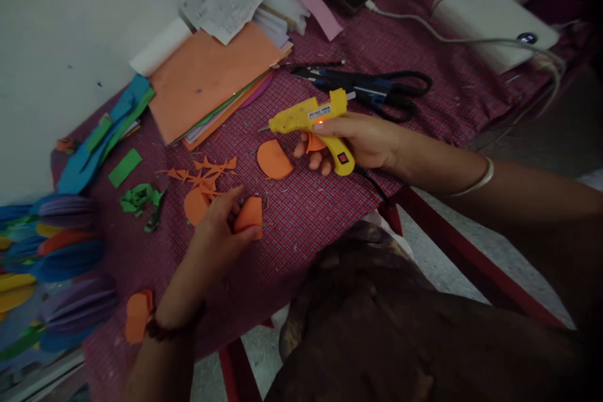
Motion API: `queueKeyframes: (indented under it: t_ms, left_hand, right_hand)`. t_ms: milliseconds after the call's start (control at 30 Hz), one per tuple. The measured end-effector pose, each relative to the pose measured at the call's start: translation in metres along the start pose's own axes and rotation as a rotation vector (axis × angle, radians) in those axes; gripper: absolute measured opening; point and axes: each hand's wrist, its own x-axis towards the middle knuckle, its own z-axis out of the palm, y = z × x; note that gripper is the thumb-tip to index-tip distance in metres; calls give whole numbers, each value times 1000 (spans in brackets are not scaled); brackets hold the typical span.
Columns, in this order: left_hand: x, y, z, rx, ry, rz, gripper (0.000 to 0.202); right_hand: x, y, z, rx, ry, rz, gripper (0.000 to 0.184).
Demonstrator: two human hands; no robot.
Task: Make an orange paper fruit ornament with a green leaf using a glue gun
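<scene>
One yellow glue gun (301, 115) juts from the right hand (367, 139), its handle seemingly clasped.

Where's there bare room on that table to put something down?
The cloth looks mostly bare between the glue gun, the left hand and its near edge; also between the scissors and the white box. It's crowded around the orange scraps and paper stack.

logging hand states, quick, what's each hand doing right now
Left hand: curved over an orange paper cutout; whether gripped cannot be told.
Right hand: closed, holding the yellow hot glue gun.
</scene>
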Motion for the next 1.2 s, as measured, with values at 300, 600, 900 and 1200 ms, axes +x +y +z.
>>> queueKeyframes:
  t_ms: [300,600,900,1200]
  left_hand:
    - [1,19,-9,-33,71,209,13]
    - [9,48,35,375,37,608,18]
    - [6,42,39,415,60,633,16]
    - [6,44,40,410,89,658,14]
  right_hand:
    - [-13,-20,-6,-630,-32,-85,30]
    - [7,-16,1,-922,-57,-216,18]
    - [12,-19,-3,-1030,-66,-275,22]
    - [3,-21,-4,-1049,-247,-216,26]
